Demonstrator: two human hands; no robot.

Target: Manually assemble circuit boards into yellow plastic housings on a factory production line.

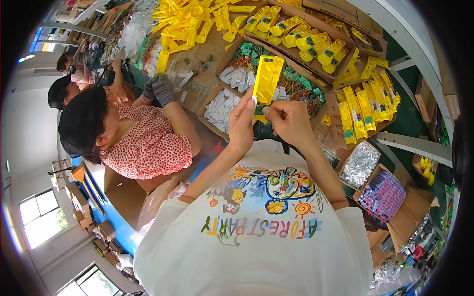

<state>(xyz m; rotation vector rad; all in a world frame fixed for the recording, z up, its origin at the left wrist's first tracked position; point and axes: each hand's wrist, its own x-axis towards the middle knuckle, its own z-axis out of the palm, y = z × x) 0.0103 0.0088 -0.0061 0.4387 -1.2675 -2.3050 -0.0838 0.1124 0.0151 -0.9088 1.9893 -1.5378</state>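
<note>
Held upright in front of me is a yellow plastic housing (268,76), an open shell with moulded ribs inside. My left hand (241,127) is closed on its lower left edge, thumb along the side. At the shell's lower end my right hand (292,121) is pinched, with fingers curled; what lies between its fingertips is too small to make out. A bit of green circuit board (258,111) shows between the hands. Beyond them, small green boards with thin wires (302,83) and white plastic pieces (220,109) lie in cardboard boxes.
A cardboard box of yellow housings (296,37) stands behind, another box of yellow housings (363,111) at right. Nearer are boxes of silvery parts (360,165) and purple-pink tubes (382,193). Yellow pieces (190,27) heap at far left. A co-worker's gloved hands (160,89) work at left.
</note>
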